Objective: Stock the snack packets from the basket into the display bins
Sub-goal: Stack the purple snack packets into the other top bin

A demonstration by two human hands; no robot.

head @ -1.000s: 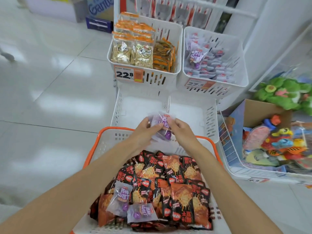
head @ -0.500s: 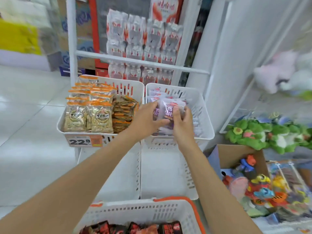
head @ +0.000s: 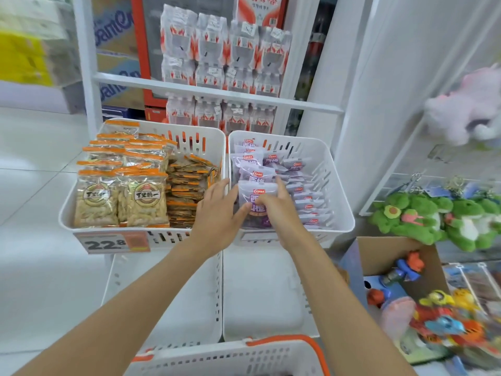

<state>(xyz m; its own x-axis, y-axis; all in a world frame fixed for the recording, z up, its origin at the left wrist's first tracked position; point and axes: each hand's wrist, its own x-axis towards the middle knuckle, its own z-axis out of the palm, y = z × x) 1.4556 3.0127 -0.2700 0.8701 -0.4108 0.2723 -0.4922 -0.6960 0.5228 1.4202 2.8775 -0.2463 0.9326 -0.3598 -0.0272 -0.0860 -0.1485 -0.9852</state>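
Observation:
A purple snack packet (head: 254, 192) stands upright at the front of the upper right display bin (head: 340, 202), in front of a row of like purple packets (head: 298, 169). My left hand (head: 217, 215) touches its left edge with the thumb and extended fingers. My right hand (head: 279, 210) grips the packet's front and right side, fingers curled over it. The white basket with an orange rim (head: 271, 354) shows only its far edge at the bottom; its contents are out of view.
The upper left bin (head: 206, 137) holds orange-topped nut packets (head: 122, 196) and flat orange packets. Two lower white bins (head: 217, 294) sit beneath. A cardboard box of toys (head: 423, 302) and green plush toys (head: 423, 215) lie to the right.
Both hands carried the purple packet from over the basket up to the upper right bin and lowered it into the front of the row. The view tilted up, so the basket slid out of sight.

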